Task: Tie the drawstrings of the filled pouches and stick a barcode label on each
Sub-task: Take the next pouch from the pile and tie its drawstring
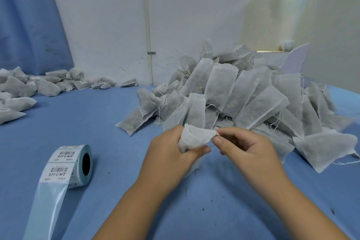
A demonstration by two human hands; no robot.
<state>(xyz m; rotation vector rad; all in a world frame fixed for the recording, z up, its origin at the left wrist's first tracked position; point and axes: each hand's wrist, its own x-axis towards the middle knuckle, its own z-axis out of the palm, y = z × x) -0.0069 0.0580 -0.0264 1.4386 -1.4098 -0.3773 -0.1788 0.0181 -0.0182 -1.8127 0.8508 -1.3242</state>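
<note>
Head view looks down on a table covered in blue cloth (pixel 109 115), with a white wall behind it. To the right a large heap of pale grey, filled fabric pouches (pixel 243 93) lies with loose strings trailing, so these are probably still untied. Far to the left is a smaller scatter of similar grey pouches (pixel 39 84), and at least one carries a small white label. Near the left forearm a roll of white barcode labels on pale blue backing (pixel 76 163) stands on edge, its bare backing strip running towards the near edge.

In front of the heap, a white gauze pouch (pixel 194 138) is held just above the cloth. The left hand (pixel 167 154) curls round its body, thumb across the front. The right hand (pixel 247 150) pinches the gathered corner of the mouth between thumb and forefinger. The drawstring itself is too fine to make out there.

The fabric looks thin, so a sharp pull could tear the mouth or snap the string. A slack left grip would let the pouch tip and spill its filling. Dark specks already dot the cloth. A loose knot could also open later in the pile.
</note>
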